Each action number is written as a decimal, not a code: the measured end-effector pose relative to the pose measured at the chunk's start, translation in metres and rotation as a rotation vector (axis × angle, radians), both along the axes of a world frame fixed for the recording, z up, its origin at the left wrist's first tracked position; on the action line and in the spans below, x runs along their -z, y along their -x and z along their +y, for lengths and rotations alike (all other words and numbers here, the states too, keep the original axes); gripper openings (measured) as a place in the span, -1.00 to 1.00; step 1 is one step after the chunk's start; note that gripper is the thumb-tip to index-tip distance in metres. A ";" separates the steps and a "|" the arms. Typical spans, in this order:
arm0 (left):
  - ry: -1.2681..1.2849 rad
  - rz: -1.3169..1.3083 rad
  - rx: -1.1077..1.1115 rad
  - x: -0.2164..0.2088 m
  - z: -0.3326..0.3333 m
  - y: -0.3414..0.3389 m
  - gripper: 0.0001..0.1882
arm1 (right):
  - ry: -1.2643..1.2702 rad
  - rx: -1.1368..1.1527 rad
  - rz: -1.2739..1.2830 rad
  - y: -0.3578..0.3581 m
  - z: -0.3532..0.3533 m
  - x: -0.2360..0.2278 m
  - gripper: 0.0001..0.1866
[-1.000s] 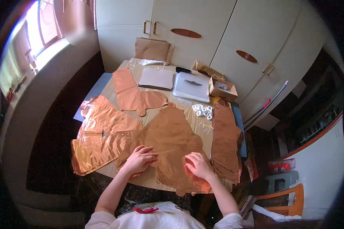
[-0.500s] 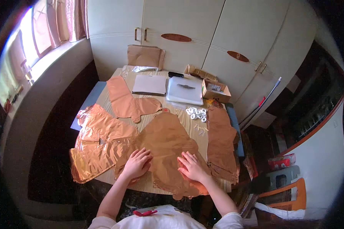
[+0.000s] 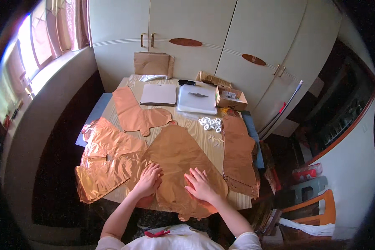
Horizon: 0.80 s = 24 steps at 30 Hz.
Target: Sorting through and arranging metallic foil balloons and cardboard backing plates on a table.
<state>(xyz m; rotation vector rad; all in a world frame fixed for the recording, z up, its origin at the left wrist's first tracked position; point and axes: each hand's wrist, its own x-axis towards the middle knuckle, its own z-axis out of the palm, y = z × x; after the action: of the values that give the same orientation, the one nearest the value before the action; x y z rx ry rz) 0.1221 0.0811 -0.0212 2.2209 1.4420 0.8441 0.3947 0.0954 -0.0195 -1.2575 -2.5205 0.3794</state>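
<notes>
1. Pressing flat on the big copper foil sheet [image 3: 177,162], both hands lie palm-down w/ fingers spread; neither grips anything, they just rest on the foil.
2. Sheet is roughly bell/teardrop shaped, long axis running away from the person toward the table centre, narrow tip far, wide end hanging a bit over the near edge.
3. Left hand [image 3: 148,181] sits on the sheet's left margin, close to where it overlaps the crumpled foil piece [image 3: 104,164]; right hand [image 3: 200,185] sits on the right-centre. Both abt equally near, sheet lies directly under and ahead of them.
4. Wooden table [image 3: 206,143] carries more foil: a boot-like piece [image 3: 137,112] far left, a long stack [image 3: 239,156] on the right edge, just beside the main sheet but apart.
5. Further back: a white flat pad [image 3: 158,94], a clear plastic bag pile [image 3: 197,99], a small open cardboard box [image 3: 230,98], a brown paper bag [image 3: 152,63] against the cupboards.
6. Small white rings [image 3: 210,123] cluster near table centre, well apart from the hands.
7. Room: cream cupboard doors [image 3: 187,29] behind, window w/ curtain [image 3: 62,25] at left, an orange stool [image 3: 316,204] lower right.
</notes>
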 end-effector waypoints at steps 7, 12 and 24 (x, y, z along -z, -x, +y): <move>-0.021 0.207 -0.035 -0.025 -0.003 -0.003 -0.52 | -0.001 0.008 -0.009 0.007 0.000 -0.002 -0.43; -0.001 0.252 -0.051 -0.013 0.004 0.000 -0.43 | 0.010 0.027 0.059 0.007 0.003 -0.005 -0.46; 0.005 0.458 0.043 -0.022 0.010 0.004 -0.25 | -0.021 0.049 0.128 -0.055 0.003 -0.011 -0.51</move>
<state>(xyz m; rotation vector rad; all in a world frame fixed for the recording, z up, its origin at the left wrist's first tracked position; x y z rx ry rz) 0.1181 0.0914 0.0005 2.5413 1.5721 0.3236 0.4500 0.0986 -0.0085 -1.2435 -2.3772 0.4076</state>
